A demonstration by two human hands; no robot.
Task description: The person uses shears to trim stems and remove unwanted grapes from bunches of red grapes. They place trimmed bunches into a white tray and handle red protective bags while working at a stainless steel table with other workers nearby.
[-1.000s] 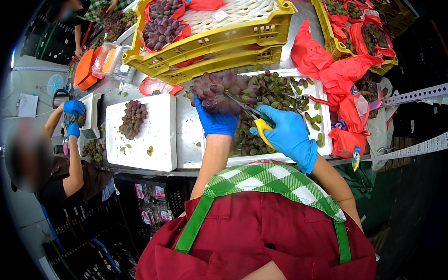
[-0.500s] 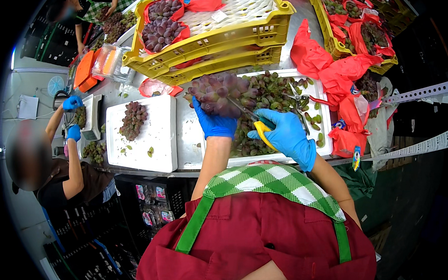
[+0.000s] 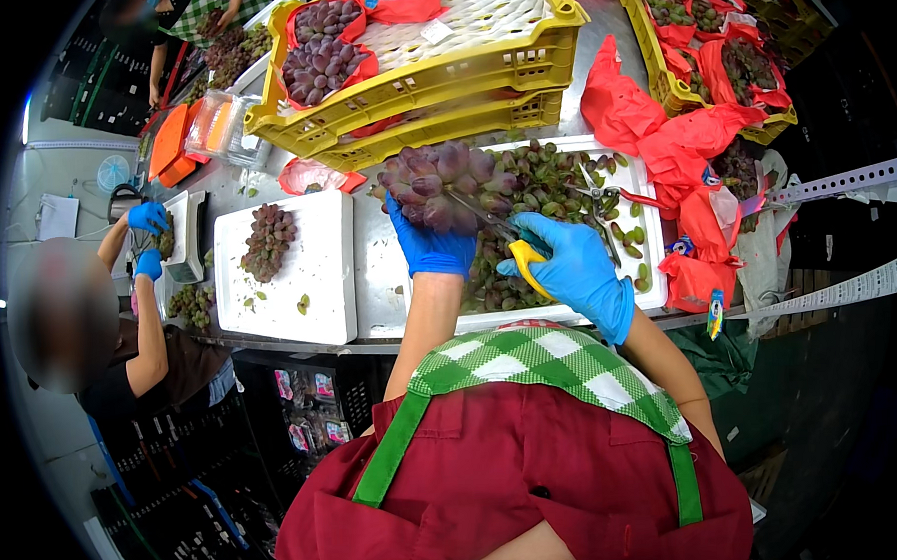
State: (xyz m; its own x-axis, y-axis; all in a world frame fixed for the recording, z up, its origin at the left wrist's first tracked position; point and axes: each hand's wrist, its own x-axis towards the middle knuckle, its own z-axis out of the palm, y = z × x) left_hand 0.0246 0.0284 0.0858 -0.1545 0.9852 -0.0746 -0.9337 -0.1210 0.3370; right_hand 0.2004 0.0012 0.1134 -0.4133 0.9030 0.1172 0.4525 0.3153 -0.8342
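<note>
The purple grape bunch [image 3: 434, 186] is grasped in the left hand [image 3: 430, 248] over the white tray [image 3: 654, 271]; the right hand [image 3: 576, 264] grips scissors [image 3: 526, 265], blades against the fruit, so its trimming looks unfinished. Loose grapes [image 3: 509, 285] already fill much of that tray. Another bunch [image 3: 269, 243] lies in the neighbouring tray [image 3: 321, 286], and wrapped bunches [image 3: 321, 69] in the yellow crate [image 3: 440, 84] seem untouched.

Open tabletop [image 3: 377, 288] runs between two white trays [image 3: 331, 285], yellow crates [image 3: 430, 83] blocking the far end.

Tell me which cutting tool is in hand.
The yellow-handled scissors, gripped in the right hand; the red-handled cutter lies unheld farther right.
</note>
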